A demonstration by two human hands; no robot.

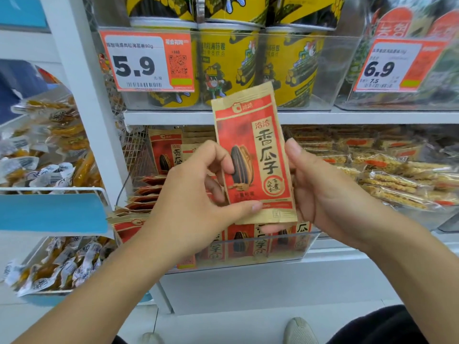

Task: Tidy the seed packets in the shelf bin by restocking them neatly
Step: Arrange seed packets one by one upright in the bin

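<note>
I hold one red and tan sunflower seed packet (258, 155) upright in front of the shelf, above the clear plastic bin (308, 247). My left hand (198, 192) pinches its lower left edge, thumb across the bottom and fingers curled at the side. My right hand (315, 189) grips its right edge from behind, thumb at the upper right. In the bin lie several more seed packets (146, 194), some stacked flat at the left, one standing at the back (165, 152), and others upright against the front wall (241, 243).
Yellow seaweed-roll tubs (228, 68) fill the shelf above, with price tags 5.9 (146, 60) and 6.9 (392, 65). Bagged crisp snacks (397, 180) lie in the bin to the right. Wire baskets of wrapped snacks (49, 150) hang left of the white upright (84, 90).
</note>
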